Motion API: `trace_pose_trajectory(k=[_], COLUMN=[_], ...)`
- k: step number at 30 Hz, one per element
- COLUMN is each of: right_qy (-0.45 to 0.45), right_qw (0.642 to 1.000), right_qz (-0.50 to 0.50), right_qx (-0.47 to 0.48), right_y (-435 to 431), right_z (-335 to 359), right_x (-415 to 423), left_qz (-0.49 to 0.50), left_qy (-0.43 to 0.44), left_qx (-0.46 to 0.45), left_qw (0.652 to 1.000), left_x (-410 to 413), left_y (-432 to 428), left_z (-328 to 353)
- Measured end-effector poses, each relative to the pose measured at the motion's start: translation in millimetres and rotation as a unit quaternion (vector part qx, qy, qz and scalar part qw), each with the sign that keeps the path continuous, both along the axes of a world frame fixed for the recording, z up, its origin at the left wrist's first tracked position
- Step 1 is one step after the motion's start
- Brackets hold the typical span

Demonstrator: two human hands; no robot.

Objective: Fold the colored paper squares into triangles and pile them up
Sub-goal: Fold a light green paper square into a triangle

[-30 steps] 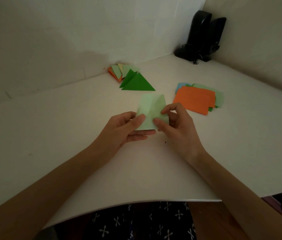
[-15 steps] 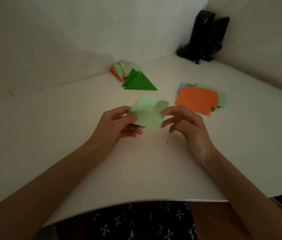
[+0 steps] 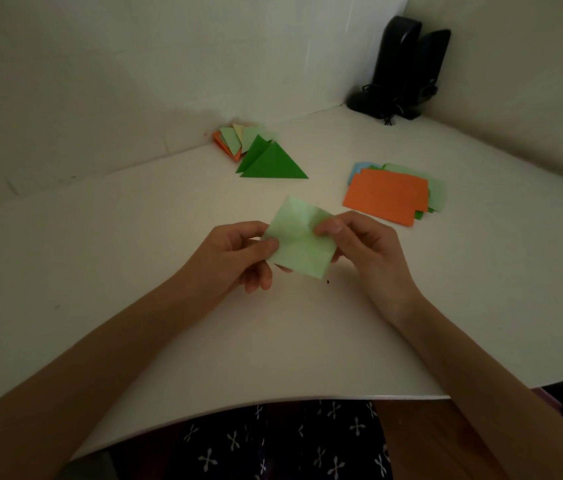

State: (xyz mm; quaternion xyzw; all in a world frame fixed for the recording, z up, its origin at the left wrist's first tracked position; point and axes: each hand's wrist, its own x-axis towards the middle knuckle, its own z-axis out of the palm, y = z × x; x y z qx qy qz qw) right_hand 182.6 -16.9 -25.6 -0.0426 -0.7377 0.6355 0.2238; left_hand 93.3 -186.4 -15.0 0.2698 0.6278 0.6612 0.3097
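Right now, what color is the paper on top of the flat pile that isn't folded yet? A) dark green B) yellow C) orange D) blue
C: an orange sheet lies on top of the flat pile, with only edges of blue and green papers peeking out from under it.

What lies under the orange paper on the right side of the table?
Under the orange paper lie more sheets: blue, light green and dark green edges show. How many there are is hidden.
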Motion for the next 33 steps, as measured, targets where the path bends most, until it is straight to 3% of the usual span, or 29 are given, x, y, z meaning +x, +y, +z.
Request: trace_pose_trajectory(k=[3,6,13,19,26,29,31,33], right_qy=[-0.002,-0.019,-0.001,-0.005,-0.038,-0.033,-0.040,-0.062], right_qw=[0.994,0.989,0.997,0.998,0.997,0.996,0.995,0.984], right_qz=[0.088,0.143,0.074,-0.005,-0.031,-0.057,-0.095,-0.134], right_qx=[-0.059,-0.018,-0.018,-0.064,-0.057,-0.053,0.000,0.103], right_y=[5,3,-4,-4,-4,-5,-4,-2], right_z=[1,0,3,4,6,5,1,-3], right_x=[3,3,1,0,-1,-4,-5,-5], left_qz=[0.033,0.057,0.028,-0.004,-0.006,0.053,0.104,0.145], left_qy=[-0.019,-0.061,-0.065,0.099,0.136,0.132,0.167,0.258], left_qx=[-0.009,0.001,0.001,-0.016,-0.039,-0.038,-0.053,-0.114], left_qw=[0.999,0.996,0.998,0.995,0.990,0.989,0.979,0.948], left_x=[-2,-5,-4,2,0,-2,-5,-7], left_y=[1,2,3,3,2,3,2,0], left_z=[-1,-2,-1,-1,-4,-7,-10,-16])
